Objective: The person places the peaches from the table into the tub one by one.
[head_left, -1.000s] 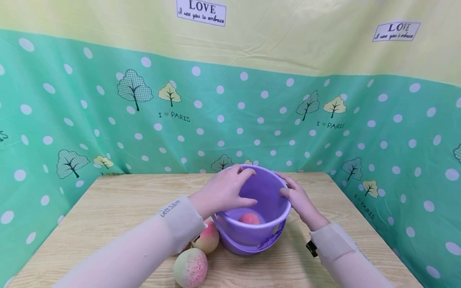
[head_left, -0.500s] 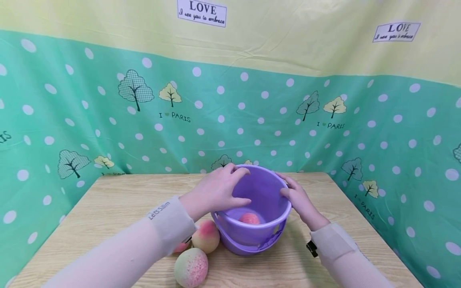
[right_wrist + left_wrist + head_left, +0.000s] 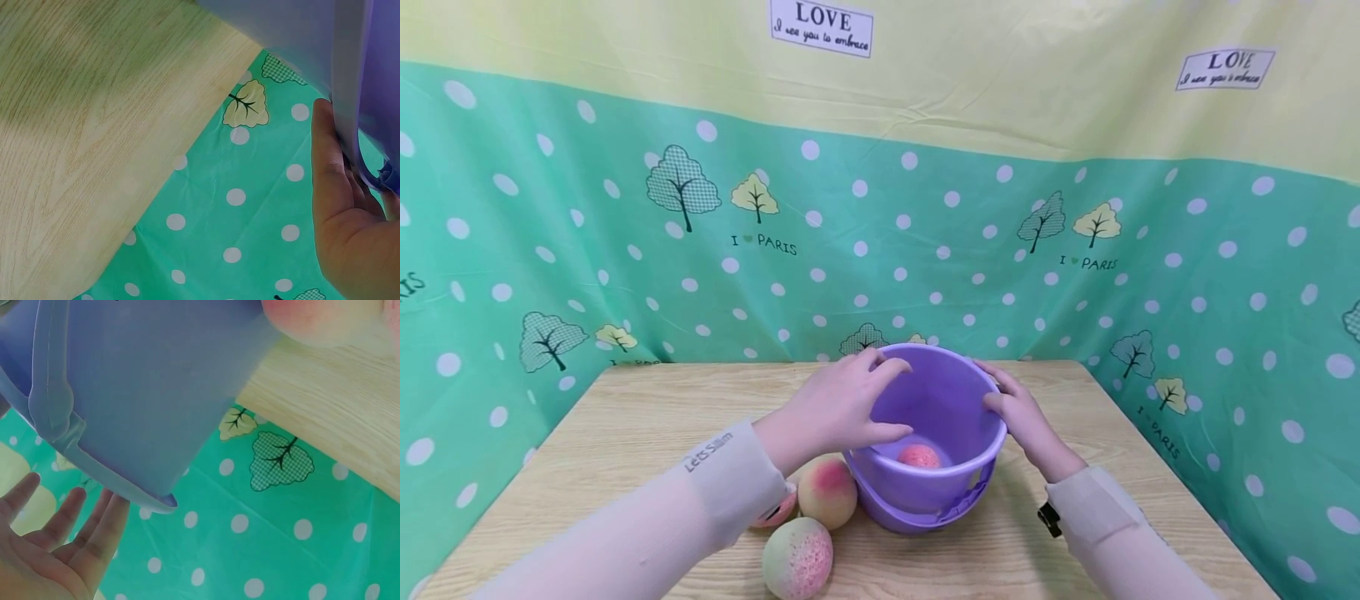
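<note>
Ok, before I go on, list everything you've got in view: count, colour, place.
Bucket: 1, purple, on the table, mouth tipped toward the head camera
Bucket handle: 1, purple, hanging against the near side
Peach inside: 1, pinkish-red, at the bucket's bottom
Cream peach: 1, cream and pink, left of the bucket
Green peach: 1, pale green and pink, nearest the person
Half-hidden peach: 1, pinkish, partly behind the left arm
Table: 1, light wood, underneath
Patterned cloth: green and yellow, around the table
Sleeves: 2, pale, both arms
Wrist bands: 2, light grey, both wrists
Left hand: 1, bare, at the bucket's left rim
Right hand: 1, bare, gripping the right rim
</note>
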{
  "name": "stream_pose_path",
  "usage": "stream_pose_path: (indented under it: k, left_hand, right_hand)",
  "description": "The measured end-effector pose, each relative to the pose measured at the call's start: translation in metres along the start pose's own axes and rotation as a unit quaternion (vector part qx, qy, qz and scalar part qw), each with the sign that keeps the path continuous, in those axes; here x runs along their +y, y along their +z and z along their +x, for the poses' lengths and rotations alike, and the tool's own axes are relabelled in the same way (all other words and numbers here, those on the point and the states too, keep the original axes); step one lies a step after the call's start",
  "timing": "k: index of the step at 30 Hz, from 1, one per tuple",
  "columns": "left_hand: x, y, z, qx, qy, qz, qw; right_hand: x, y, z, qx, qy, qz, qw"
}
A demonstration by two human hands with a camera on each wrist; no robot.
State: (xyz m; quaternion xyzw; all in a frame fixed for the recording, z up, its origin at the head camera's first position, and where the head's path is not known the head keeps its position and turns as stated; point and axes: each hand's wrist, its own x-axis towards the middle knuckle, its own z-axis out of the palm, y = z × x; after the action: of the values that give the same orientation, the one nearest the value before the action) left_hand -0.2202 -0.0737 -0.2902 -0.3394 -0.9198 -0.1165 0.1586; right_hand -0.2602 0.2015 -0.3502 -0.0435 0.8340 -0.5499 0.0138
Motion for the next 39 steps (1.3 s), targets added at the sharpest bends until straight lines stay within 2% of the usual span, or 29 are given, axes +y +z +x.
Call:
stream_pose_path:
  k: [6,13,18,39]
  left_hand:
    - [0.000,-0.001,-0.006,0.007,0.004,0.010,0.9999]
    - [0.000,-0.005,-0.014,0.036,0.038,0.023,0.9983]
    - [-0.001,-0.007,-0.018,0.047,0.045,0.025,0.9976]
    - [-0.001,-0.017,-0.033,0.032,0.042,0.013,0.9985]
  right_hand:
    - [0.000,0.000,-0.001,-0.002,-0.002,-0.002,1.000]
    - [-0.001,0.000,-0.001,-0.004,-0.001,0.001,1.000]
    - [0.000,0.000,-0.001,-0.005,-0.001,0.004,1.000]
    - [0.000,-0.002,-0.002,-0.009,0.007,0.006,1.000]
